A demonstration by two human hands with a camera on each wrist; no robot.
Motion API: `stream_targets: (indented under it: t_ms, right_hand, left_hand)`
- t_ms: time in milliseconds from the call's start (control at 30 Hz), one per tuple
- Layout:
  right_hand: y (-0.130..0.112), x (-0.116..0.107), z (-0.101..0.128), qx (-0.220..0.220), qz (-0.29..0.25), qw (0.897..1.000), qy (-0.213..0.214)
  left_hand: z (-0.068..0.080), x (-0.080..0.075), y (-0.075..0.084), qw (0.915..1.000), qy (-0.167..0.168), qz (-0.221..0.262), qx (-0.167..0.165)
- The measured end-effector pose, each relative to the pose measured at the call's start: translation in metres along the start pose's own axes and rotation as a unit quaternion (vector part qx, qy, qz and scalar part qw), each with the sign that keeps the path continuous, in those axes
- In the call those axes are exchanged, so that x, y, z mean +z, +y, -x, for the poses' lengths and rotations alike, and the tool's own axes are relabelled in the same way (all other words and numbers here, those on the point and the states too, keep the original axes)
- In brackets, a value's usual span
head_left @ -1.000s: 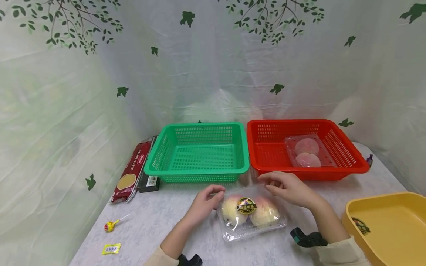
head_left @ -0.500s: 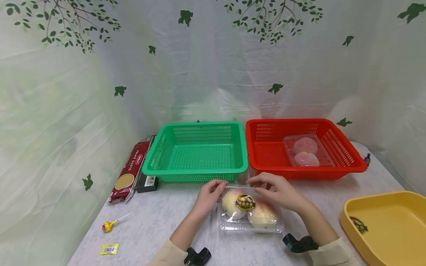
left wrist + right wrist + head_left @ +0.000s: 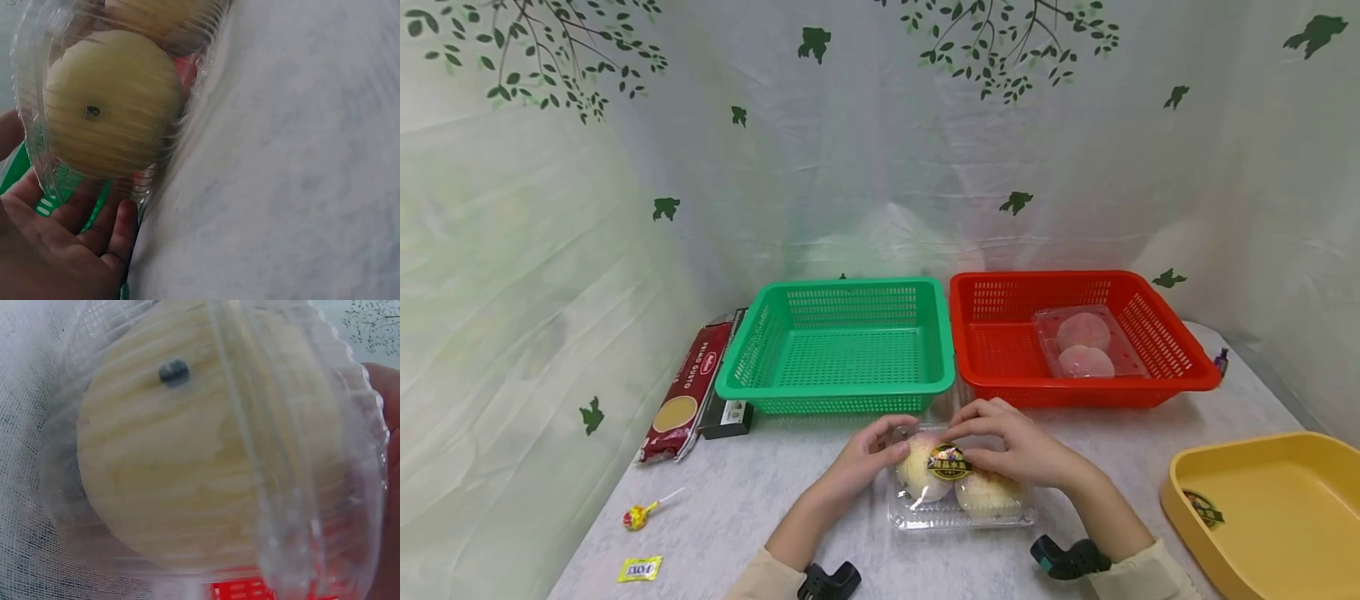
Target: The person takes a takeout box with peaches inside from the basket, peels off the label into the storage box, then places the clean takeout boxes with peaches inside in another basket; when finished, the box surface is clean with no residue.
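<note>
Scene: A person seated at a grey-white table [image 3: 775,492] handles a clear plastic clamshell pack [image 3: 958,487] holding two pale peaches, in front of a leaf-printed curtain.

Clamshell pack: It lies on the table at the near centre, just in front of the gap between the two baskets, with a round black-and-gold sticker [image 3: 947,461] on its lid. The left wrist view shows the pack [image 3: 119,94] close up, one yellowish peach pressed against the ribbed plastic; the right wrist view fills with the pack [image 3: 212,456] and one peach.

Left hand: The left hand [image 3: 865,458] rests against the pack's left end, fingers curled round its upper edge, gripping it. In the left wrist view the left hand [image 3: 69,244] has its fingertips under the pack's rim.

Right hand: The right hand [image 3: 1011,450] lies over the top of the pack from the right, fingers bent down on the lid beside the sticker, holding it.

Green basket: The green basket [image 3: 842,392] stands behind the pack to the left.

Red basket: The red basket [image 3: 1000,387] stands touching the green one on its right, with a second clear pack of peaches [image 3: 1082,346] inside toward its right half.

Yellow tray: A yellow tray [image 3: 1180,492] sits at the table's right near edge.

Left side: A dark red spaghetti packet [image 3: 681,400] and a black box [image 3: 726,412] lie beside the green basket; a lollipop [image 3: 636,517] and a yellow sachet [image 3: 640,569] lie nearer the front.
</note>
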State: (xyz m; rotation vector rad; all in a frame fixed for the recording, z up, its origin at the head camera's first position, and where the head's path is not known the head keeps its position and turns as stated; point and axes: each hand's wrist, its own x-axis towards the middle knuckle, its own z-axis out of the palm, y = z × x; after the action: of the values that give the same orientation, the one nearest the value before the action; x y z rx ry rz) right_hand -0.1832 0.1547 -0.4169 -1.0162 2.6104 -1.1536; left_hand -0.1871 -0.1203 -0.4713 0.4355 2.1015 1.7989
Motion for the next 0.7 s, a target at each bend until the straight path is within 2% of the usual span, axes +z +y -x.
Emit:
stream_targets:
  t_ms: [200, 567, 700]
  right_hand:
    - [-0.0028, 0.0027, -0.0014, 0.004, -0.022, 1.000, 0.012]
    - [-0.0048, 0.0036, -0.0022, -0.024, -0.080, 0.996, 0.033]
    - [-0.0068, 0.0020, -0.0009, -0.014, -0.108, 0.993, 0.033]
  left_hand:
    - [0.0006, -0.0023, -0.0018, 0.9999, -0.015, -0.003, 0.006]
    - [-0.0005, -0.0013, -0.0009, 0.9999, -0.007, 0.012, 0.005]
    - [-0.0002, -0.0008, -0.0023, 0.9999, -0.001, 0.014, 0.003]
